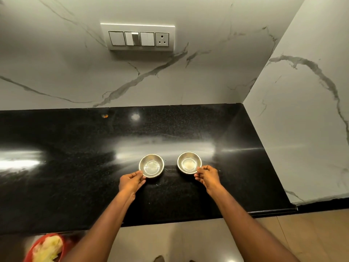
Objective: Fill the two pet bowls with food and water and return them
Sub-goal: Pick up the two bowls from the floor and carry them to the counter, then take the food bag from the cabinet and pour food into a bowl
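2 small steel bowls are seen on the black countertop (pixel 75 167), a little right of the frame's centre and well short of the front edge. The left bowl (pixel 151 165) is pinched at its near rim by the fingers of the left hand (pixel 131 181), thumb and fingertips closed on the metal. The right bowl (pixel 189 163) is gripped the same way at its near right rim by the right hand (pixel 207 176). Both bowls appear to rest on the stone, just apart from each other. A thin glint lies in the bottom of the left bowl and a pale film in the right; whether either is water or food cannot be told.

Several risks are judged from here. Each bowl is held by 1 edge only, so a lift is likely to tip it and spill whatever it carries. The polished stone looks slick, and a few droplets are seen near the left bowl, so a bowl could skid if pushed. With both hands occupied, a slip on 1 side cannot be corrected by the other. A red container (pixel 45 248) with pale yellow contents sits at the lower left of the frame, below the counter edge, where a swinging elbow could catch it.

No brand, label or legible writing is seen anywhere; the switch panel (pixel 138 37) at the upper centre carries none that can be read.
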